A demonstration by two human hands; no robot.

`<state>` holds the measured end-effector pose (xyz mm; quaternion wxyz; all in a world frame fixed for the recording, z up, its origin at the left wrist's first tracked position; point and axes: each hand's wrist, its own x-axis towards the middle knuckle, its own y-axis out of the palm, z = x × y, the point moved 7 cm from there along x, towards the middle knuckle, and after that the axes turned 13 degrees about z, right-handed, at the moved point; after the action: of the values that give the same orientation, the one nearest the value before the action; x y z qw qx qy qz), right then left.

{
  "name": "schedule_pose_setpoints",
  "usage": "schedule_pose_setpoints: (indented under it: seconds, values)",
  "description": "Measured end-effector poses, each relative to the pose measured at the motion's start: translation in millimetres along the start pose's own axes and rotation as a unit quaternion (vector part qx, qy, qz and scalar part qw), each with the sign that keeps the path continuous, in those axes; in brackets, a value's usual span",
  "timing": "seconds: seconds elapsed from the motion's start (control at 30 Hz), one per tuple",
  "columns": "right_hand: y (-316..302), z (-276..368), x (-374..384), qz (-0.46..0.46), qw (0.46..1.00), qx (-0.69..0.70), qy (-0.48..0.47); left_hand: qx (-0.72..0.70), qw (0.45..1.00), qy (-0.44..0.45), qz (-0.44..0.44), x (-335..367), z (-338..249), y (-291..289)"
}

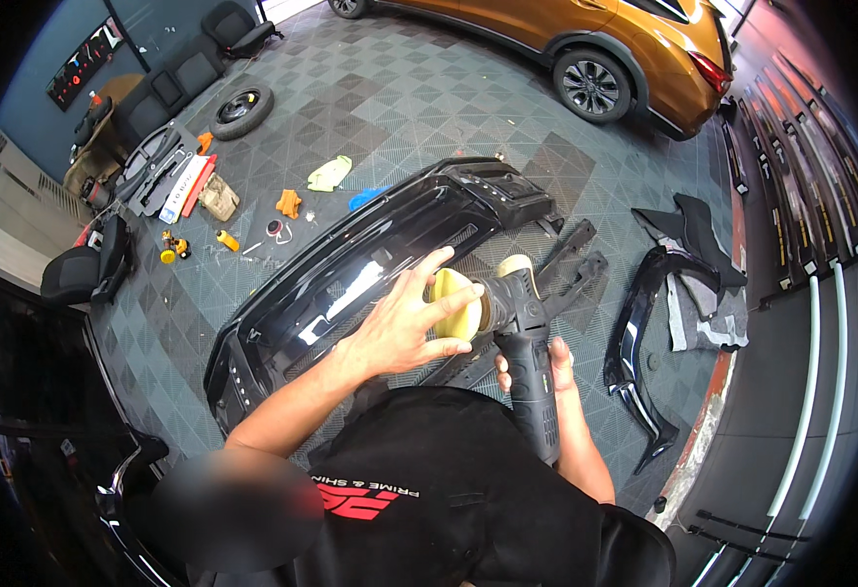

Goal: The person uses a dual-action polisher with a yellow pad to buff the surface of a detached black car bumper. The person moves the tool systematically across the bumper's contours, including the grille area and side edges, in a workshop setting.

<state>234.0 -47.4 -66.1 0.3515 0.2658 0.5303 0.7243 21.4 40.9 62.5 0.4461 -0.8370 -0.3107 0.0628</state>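
A black power polisher (530, 377) stands in front of me, its body held from below by my right hand (560, 364), with the fingers wrapped round it. On its left-facing head sits a yellow foam polishing pad (460, 311). My left hand (397, 318) grips this pad, fingers spread about its rim and thumb at its lower edge. Part of the pad is hidden behind the fingers. Just beyond my hands lies a large glossy black car body panel (336, 279), shaped like a tailgate.
Dark trim strips (576, 264) lie right of the panel, and a curved black trim piece (634, 333) farther right. Cloths (329, 174), a yellow bottle (225, 240) and a spare wheel (243, 112) are on the tiled floor. An orange car (586, 39) stands at the back.
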Motion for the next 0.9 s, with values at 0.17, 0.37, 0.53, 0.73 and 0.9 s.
schedule_pose_setpoints:
  seconds: [0.17, 0.37, 0.53, 0.73, 0.9]
  values:
    - [-6.0, 1.6, -1.9, 0.009, 1.000, 0.010, 0.000, 0.037, 0.998, 0.013, -0.050, -3.1, 4.4, 15.5]
    - [-2.1, 5.6, 11.4, 0.024, 0.998, 0.053, 0.010, 0.030, 0.979, 0.005, -0.200, -5.4, 11.9, 37.0]
    - [-17.7, 17.7, 30.8, 0.021, 1.000, 0.003, 0.011, 0.055, 0.957, -0.005, -0.285, 3.9, 17.4, 38.8]
    - [-37.7, 41.2, 82.3, 0.027, 0.996, -0.038, 0.081, 0.037, 0.954, -0.063, -0.290, 7.8, 56.4, 23.4]
    - [-39.6, -19.6, 59.6, -0.025, 0.984, -0.017, 0.174, -0.025, 0.947, -0.164, -0.274, -68.0, 41.9, 55.4]
